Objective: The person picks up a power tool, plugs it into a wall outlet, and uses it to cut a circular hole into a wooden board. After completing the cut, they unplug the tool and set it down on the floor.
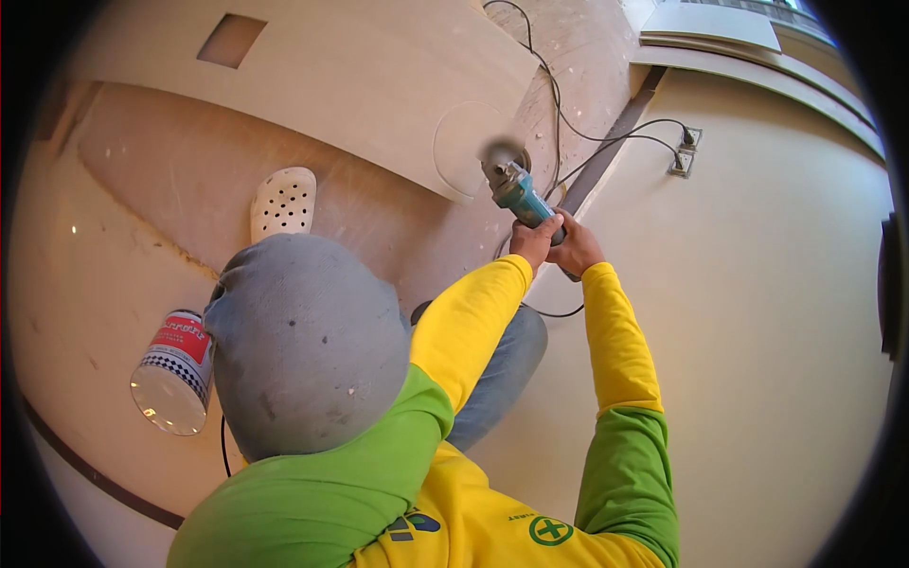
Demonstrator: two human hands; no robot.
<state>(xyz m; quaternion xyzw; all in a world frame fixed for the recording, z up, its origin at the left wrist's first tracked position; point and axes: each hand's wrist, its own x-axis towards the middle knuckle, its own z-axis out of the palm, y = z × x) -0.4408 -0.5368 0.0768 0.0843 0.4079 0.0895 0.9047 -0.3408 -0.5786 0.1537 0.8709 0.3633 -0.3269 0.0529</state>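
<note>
Both of my hands are wrapped round a teal angle grinder (519, 195). My left hand (532, 240) is closed on its body, while my right hand (576, 249) grips farther back, near the rear end. The grinder's round disc (505, 151) is smeared by motion and lies over the edge of a large pale board (379, 85). A thin circle outline (440, 142) is marked on that board, close to its corner, and the disc overlaps the outline's right side. The board also has a square cutout (231, 41) farther left.
Black cords (557, 104) run past the board to a wall outlet (685, 151) at right. My bent knee (308, 346) and a white perforated clog (284, 202) are at left, beside a can with a red label (177, 369). More boards (710, 26) lie stacked at upper right.
</note>
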